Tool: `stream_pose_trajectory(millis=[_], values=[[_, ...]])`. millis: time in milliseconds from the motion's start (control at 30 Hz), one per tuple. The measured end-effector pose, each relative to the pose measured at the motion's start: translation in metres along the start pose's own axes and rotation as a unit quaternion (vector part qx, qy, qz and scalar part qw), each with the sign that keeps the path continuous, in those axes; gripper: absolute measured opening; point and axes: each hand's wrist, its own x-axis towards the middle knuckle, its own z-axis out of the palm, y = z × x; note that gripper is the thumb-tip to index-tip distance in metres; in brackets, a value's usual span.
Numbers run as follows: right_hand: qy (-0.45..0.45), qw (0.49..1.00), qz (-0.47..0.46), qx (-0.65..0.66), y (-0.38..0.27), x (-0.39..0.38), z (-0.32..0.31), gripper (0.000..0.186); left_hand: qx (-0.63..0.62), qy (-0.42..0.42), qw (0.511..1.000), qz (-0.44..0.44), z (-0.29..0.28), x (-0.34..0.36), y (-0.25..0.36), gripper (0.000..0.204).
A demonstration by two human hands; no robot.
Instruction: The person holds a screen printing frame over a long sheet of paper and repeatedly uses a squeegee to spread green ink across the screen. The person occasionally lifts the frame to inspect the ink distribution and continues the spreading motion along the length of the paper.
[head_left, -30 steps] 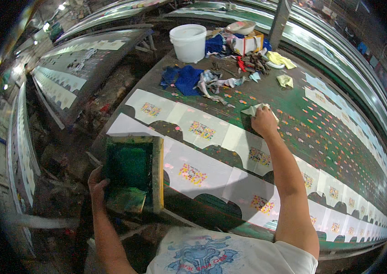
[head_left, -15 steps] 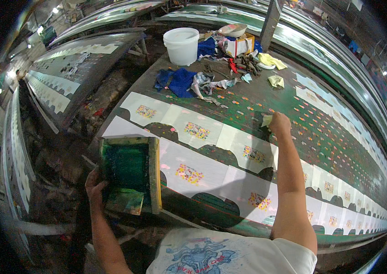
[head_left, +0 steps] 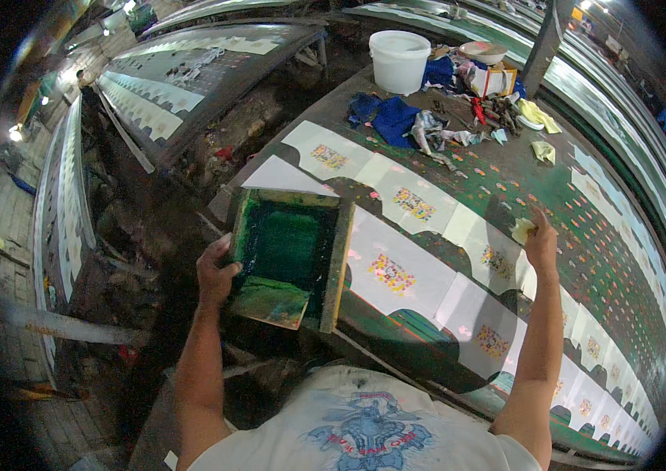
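Observation:
My left hand (head_left: 217,271) grips the left side of a wooden screen frame (head_left: 341,263), its inside coated dark green with a small board (head_left: 270,298) in its lower part, held over the table's near edge. My right hand (head_left: 541,243) holds a small pale yellow cloth (head_left: 521,230) over the green-stained table (head_left: 576,243), which is dotted with small coloured marks. Between and beyond my hands lie rows of white cut panels (head_left: 372,235) with multicoloured prints.
At the table's far end are a white bucket (head_left: 399,63), blue rags (head_left: 395,118), a bowl (head_left: 482,51) and a carton (head_left: 492,81), beside a post (head_left: 545,39). Other long tables (head_left: 160,94) run at left beyond a littered gap; a person (head_left: 85,90) stands there, far off.
My right hand has moved rightward over the table with the cloth. The view has turned, so the scene sits further right, and the screen in my left hand appears higher.

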Motion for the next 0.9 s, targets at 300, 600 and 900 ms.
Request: stream_pose_trajectory(millis=[300, 600, 900], values=[[0.001, 0.999, -0.015, 0.039, -0.065, -0.089, -0.025, 0.044, -0.111, 0.003, 0.993, -0.038, 0.009, 0.004, 0.024, 0.078], [-0.103, 0.88, 0.139, 0.443, -0.202, -0.215, 0.063, 0.027, -0.233, -0.214, 0.944, 0.095, -0.022, 0.108, 0.054, 0.075], [-0.08, 0.838, 0.227, 0.489, -0.283, -0.305, 0.147, 0.029, -0.327, -0.474, 0.802, 0.161, 0.009, 0.115, 0.116, 0.069]])
